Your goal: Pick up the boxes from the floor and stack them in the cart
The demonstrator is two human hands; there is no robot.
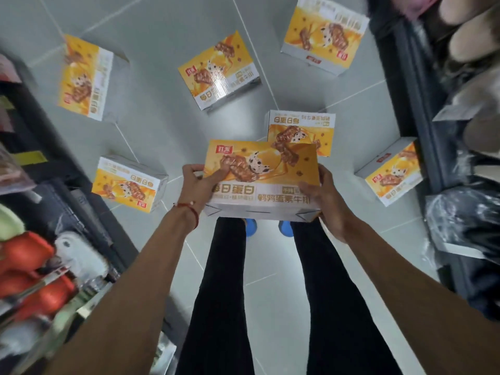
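Held box (261,180): centre of frame, above the floor, orange-and-white, a red logo tag at its upper-left corner.
Left hand (195,186): grip closed on the box's left edge.
Right hand (322,196): grip closed on its right edge.
Floor boxes: matching cartons on grey tiles (162,131), one (300,131) just behind the held box, others scattered around.
Writing: large Chinese characters, not clearly readable.
Shelves (40,239): blurred goods at both frame edges.

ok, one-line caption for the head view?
Both hands, left hand and right hand, hold one yellow box above the tiled floor; six more lie scattered there.
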